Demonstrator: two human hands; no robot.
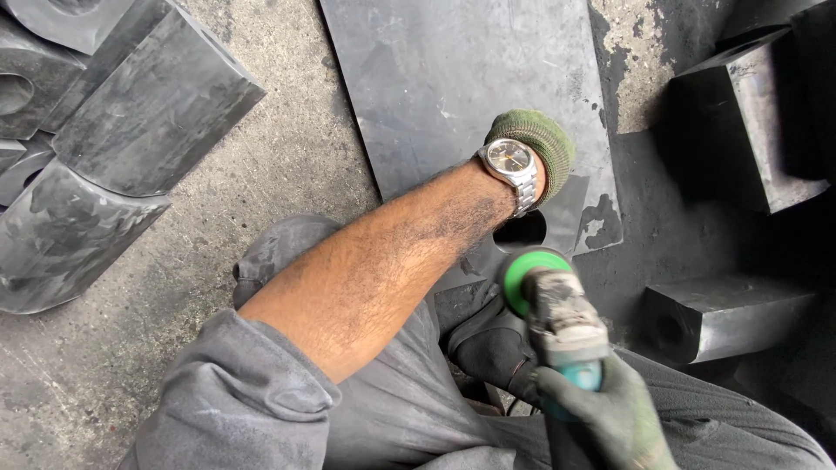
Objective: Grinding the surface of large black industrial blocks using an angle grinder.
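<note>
My left hand (550, 148), in a green glove with a metal wristwatch on the wrist, reaches forward and presses on a flat dark slab (453, 87) lying on the floor. Most of that hand is hidden behind the wrist; its fingers do not show. A round hole (521, 231) is cut near the slab's near edge, just below the wrist. My right hand (601, 413), in a dark green glove, is closed around a dusty hand-held power tool (562, 318) with a green round head (522, 270). The head sits close to the hole.
Dark moulded blocks (122, 113) with curved cut-outs are stacked at the left. More dark rectangular blocks (749, 122) stand at the right, one (723, 318) close to the tool. The floor (287, 148) is rough grey concrete. My grey-trousered knees fill the bottom.
</note>
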